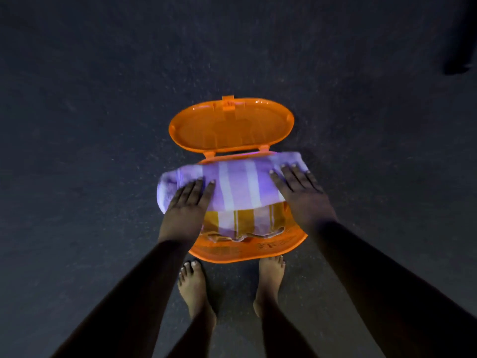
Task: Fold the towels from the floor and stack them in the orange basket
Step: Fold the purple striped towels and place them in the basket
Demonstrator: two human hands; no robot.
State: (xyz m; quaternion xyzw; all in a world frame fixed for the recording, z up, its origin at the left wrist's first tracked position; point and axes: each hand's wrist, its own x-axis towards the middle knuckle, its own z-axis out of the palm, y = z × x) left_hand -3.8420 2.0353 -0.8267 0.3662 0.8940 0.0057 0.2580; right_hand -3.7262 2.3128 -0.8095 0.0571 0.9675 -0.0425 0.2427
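- Head cam looks straight down at an oval orange plastic basket (247,250) on the dark speckled floor (103,125), with its hinged orange lid (231,125) flipped open on the far side, beyond the fingertips.
- Both hands are pressing flat on a folded purple towel with white stripes (240,184) that sits on top of the basket. The left hand (187,202) is on the towel's left end and the right hand (299,189) is on its right end.
- Fingers state: stretched out and a bit spread on both hands, palms down, not pinching or gripping anything. They're just lying on the cloth.
- Below the purple towel, on the wrist side of the fingers, a folded yellow and white striped towel (245,220) is already in the basket, so the stack has at least two layers.
- The purple one is wider than the opening. Its left end bulges out past the rim beyond the left hand's fingers, and the right end overhangs too.
- My read: this is the stacking step, patting the latest towel down onto the pile.
- Next move probably calls for tucking those overhanging ends inward so it sits inside the rim, then lifting the hands off.
- No loose towels show on the floor anywhere in view, so this might be the last one. Can't say for sure though.
- Bare feet (192,288) are planted right at the near edge of the basket.
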